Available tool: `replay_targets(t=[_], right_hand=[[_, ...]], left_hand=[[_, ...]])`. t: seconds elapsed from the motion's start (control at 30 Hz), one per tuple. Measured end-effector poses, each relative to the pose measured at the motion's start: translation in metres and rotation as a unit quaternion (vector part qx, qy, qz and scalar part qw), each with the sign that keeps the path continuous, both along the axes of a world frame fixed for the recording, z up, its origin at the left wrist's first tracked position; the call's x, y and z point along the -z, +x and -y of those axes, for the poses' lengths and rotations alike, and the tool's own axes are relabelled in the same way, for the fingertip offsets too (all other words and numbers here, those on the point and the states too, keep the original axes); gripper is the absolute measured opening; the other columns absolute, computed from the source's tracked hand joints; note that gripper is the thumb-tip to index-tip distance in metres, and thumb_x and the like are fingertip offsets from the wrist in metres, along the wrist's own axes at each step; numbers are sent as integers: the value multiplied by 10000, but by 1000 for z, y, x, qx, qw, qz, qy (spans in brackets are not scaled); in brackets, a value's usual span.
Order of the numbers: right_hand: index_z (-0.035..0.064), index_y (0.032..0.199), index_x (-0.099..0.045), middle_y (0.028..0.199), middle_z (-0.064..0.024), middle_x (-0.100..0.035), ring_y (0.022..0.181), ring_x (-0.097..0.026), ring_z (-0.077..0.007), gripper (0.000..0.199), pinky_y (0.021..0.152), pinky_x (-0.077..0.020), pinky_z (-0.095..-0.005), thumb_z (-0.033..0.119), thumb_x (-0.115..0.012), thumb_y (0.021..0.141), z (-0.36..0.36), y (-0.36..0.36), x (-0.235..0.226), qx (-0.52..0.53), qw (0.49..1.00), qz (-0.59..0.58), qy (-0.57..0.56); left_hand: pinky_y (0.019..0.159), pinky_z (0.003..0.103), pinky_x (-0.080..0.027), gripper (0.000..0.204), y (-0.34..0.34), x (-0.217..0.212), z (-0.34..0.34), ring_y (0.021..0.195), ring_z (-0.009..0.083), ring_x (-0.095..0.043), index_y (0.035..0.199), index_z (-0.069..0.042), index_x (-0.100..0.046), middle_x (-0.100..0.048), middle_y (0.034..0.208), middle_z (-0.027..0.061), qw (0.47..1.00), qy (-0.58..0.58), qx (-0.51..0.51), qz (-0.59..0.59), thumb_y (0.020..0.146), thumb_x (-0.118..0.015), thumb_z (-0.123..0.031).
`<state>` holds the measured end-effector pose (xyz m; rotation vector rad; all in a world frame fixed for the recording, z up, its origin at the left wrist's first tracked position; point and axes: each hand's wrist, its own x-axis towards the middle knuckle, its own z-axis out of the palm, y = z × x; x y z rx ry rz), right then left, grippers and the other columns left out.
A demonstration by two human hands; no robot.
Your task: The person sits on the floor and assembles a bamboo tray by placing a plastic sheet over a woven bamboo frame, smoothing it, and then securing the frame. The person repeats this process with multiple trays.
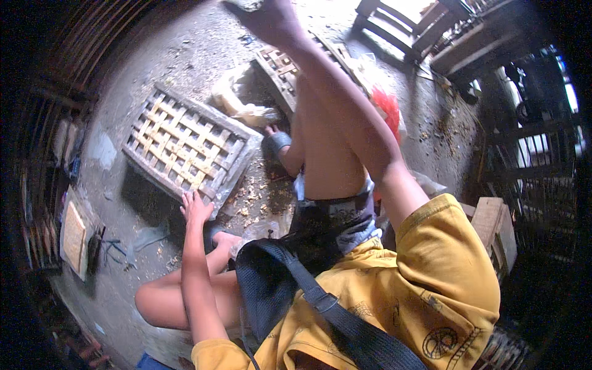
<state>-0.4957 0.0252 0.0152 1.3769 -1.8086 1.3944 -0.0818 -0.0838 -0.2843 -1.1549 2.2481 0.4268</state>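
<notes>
My left hand (197,208) rests on the near corner of a wooden frame (231,131), its fingers spread over the edge. Pale flat strips (179,140) are woven into an open lattice across the frame, which lies on the floor ahead and to the left. My right arm reaches far forward over my raised right leg. At the top edge of the picture, my right hand (265,21) is blurred and partly cut off, so its grip cannot be made out. Below that arm lies a second lattice frame (271,71), partly hidden by the arm and leg.
A whitish plastic bag (228,89) lies between the frames, and a red bag (387,110) beyond my right knee. Pale scraps (253,194) litter the floor by my feet. Wooden slat racks (394,28) stand at the far right, a wooden block (488,225) beside me, a light panel (74,237) at left.
</notes>
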Motion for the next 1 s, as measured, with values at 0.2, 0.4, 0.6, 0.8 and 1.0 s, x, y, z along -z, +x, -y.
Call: replay_targets(t=[0.2, 0.4, 0.6, 0.8, 1.0], right_hand=[[42, 1230, -674, 1085, -181, -727, 1045, -695, -270, 504, 918, -527, -384, 408, -719, 886, -215, -39, 146, 275, 891, 283, 223], [3, 1057, -694, 979, -199, -723, 905, -697, -329, 408, 809, -527, -433, 364, -677, 869, -420, 32, 385, 394, 773, 419, 266], [2, 1014, -693, 943, -219, -712, 879, -691, -346, 370, 798, -518, -446, 345, -657, 882, -335, 49, 362, 360, 740, 489, 289], [0, 972, -692, 906, -239, -701, 853, -685, -363, 339, 786, -509, -459, 326, -637, 896, -324, 0, 300, 383, 771, 448, 239], [-33, 823, -624, 802, -252, -643, 722, -607, -367, 279, 702, -461, -477, 208, -528, 929, -366, -1, 212, 485, 839, 244, 38]], left_hand=[[1218, 628, -167, 961, 20, 1, 3, 1563, 366, -131, 1609, -121, -264, -177, 1682, 187, 999, -34, -3, 9, 855, -706, -521], [1218, 626, -166, 894, 11, 6, -10, 1549, 379, -176, 1584, -121, -335, -203, 1668, 213, 996, -60, 30, -56, 848, -712, -462], [1209, 640, -176, 856, 30, -6, -4, 1528, 403, -225, 1565, -118, -365, -237, 1646, 239, 988, -125, 47, -83, 846, -708, -431], [1202, 646, -182, 842, -3, -10, -1, 1514, 397, -264, 1554, -112, -380, -278, 1628, 241, 977, -152, 52, -142, 842, -691, -437], [1205, 648, -170, 815, -38, -19, 11, 1497, 384, -312, 1564, -150, -370, -314, 1618, 217, 968, -123, 14, -217, 868, -678, -441]])
